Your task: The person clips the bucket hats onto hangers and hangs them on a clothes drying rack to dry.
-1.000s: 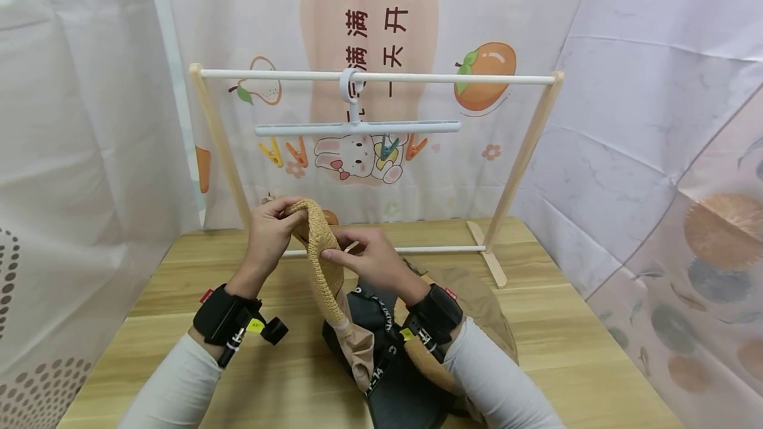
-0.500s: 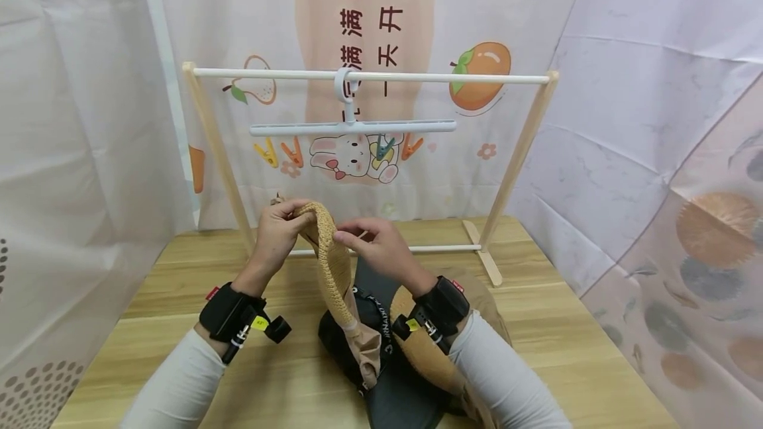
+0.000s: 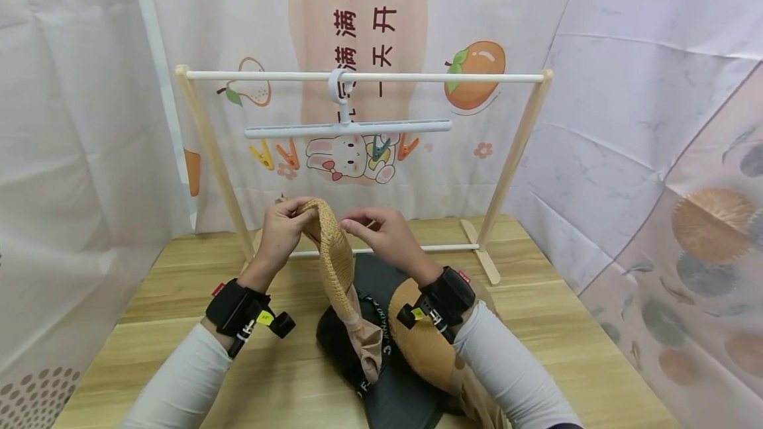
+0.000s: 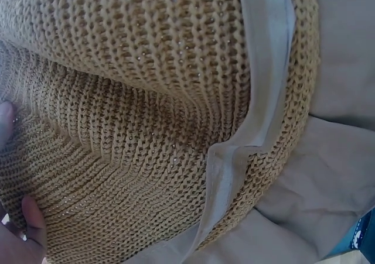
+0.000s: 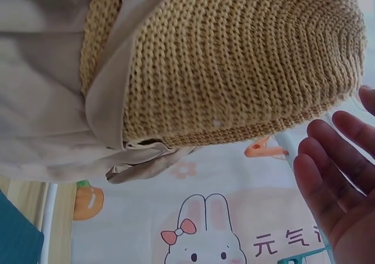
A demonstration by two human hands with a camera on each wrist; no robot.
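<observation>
A knitted straw-coloured sun hat (image 3: 336, 260) with a beige fabric brim hangs upright over the table. My left hand (image 3: 280, 234) pinches its upper edge between thumb and fingers. The inside of the knit crown (image 4: 140, 117) and a pale sewn band fill the left wrist view. Beside the crown, my right hand (image 3: 387, 234) has its fingers loosely bent; the right wrist view shows those fingers (image 5: 319, 170) spread apart, next to the knit and holding nothing. Below lie a black cap (image 3: 336, 339) with a white-lettered strap and another tan knitted hat (image 3: 420, 349).
Behind the hands stands a wooden rack with a white top rod (image 3: 417, 77). A pale blue hanger (image 3: 393, 126) hangs from it, with several coloured clips (image 3: 380, 147) below. The wooden table (image 3: 161, 323) extends to both sides; patterned curtains (image 3: 626, 118) surround it.
My right hand has risen slightly and its fingers have come off the hat's knit. The left hand keeps its pinch on the hat. The head view has shifted a little.
</observation>
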